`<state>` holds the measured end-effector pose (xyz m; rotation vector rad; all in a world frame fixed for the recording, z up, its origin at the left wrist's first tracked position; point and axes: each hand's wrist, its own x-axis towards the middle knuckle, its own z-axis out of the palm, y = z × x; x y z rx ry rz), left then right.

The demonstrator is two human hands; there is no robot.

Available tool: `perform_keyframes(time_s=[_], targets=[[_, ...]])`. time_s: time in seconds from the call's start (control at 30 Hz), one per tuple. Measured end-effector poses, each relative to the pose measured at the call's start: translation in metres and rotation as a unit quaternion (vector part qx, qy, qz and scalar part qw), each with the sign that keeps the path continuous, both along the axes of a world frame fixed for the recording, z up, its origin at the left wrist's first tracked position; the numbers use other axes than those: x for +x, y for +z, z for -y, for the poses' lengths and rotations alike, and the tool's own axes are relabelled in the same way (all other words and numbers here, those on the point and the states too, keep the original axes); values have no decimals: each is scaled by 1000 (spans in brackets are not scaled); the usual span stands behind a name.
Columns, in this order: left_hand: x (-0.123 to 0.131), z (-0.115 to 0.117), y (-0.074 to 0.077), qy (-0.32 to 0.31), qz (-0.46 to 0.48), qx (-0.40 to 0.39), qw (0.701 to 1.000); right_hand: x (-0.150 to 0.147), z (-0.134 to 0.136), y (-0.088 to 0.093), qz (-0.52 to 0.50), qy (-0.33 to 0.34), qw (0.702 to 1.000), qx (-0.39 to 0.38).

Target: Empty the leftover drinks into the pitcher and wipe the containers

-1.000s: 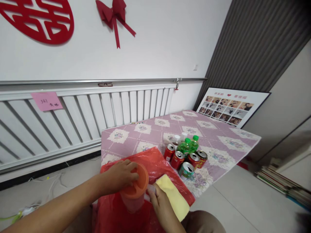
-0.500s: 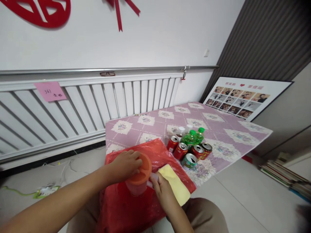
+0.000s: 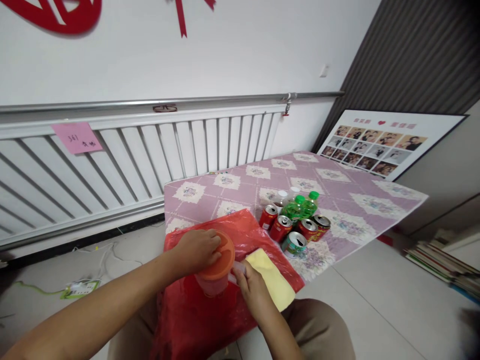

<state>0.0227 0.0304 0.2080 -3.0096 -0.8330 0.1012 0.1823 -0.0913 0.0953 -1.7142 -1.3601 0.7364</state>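
A clear plastic pitcher (image 3: 212,286) stands on a red plastic sheet (image 3: 195,325) at the near end of the table. Its round orange lid (image 3: 226,256) sits on top, with a raised grip across it. My left hand (image 3: 198,249) reaches over from the left, fingers curled on that grip; the hand hides part of the lid. Wrapped around the pitcher's handle (image 3: 239,271) is my right hand (image 3: 253,287). A folded yellow cloth (image 3: 273,280) lies flat on the sheet, just beyond and partly behind my right hand.
Several opened drink cans (image 3: 294,245) and bottles with green caps (image 3: 300,207) or white caps crowd together right of the sheet. A floral tablecloth (image 3: 247,187) covers the table. Behind runs a white radiator (image 3: 187,155); a photo board (image 3: 375,142) leans at the far right.
The view has shifted slightly. Both hands stay on the pitcher, left on the lid and right on the handle; the pitcher appears turned or tilted a little, with its lid still on.
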Motion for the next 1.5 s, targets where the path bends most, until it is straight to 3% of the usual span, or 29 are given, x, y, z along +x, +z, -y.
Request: perform_keyframes(time_s=[0.13,0.23,0.43,0.63,0.83,0.97,1.03,1.1,1.17,1.27,1.37,1.43,1.5], targets=[[1,1,0,62,-4,-4,998,0,0,0,7,-7,1000,4],[2,0,-1,69,-1,-7,998,0,1,2,4,-6,1000,8],[3,-6,3,31,13,-29,999,0,2,5,2,2,1000,3],[1,-12,12,-54,10,-43,998,-1,3,6,5,4,1000,-6],[3,-10,9,70,25,-64,995,0,2,3,2,0,1000,2],[1,-13,14,108,73,-140,982,1,2,0,-5,2,1000,10],[-1,-15,19,135,134,-215,958,1,2,-1,-8,8,1000,13],[-4,-17,23,163,209,-307,914,1,2,-1,-9,19,1000,12],[-7,-18,25,181,282,-412,847,1,2,-1,-9,27,1000,10],[-11,-20,20,194,383,-542,722,1,2,0,-11,21,1000,6],[-13,-23,10,212,454,-595,628,1,2,1,-14,17,1000,5],[-12,-24,6,223,473,-613,592,1,2,1,-16,18,1000,3],[-12,-22,6,229,469,-616,590,1,3,1,-18,22,1000,-3]])
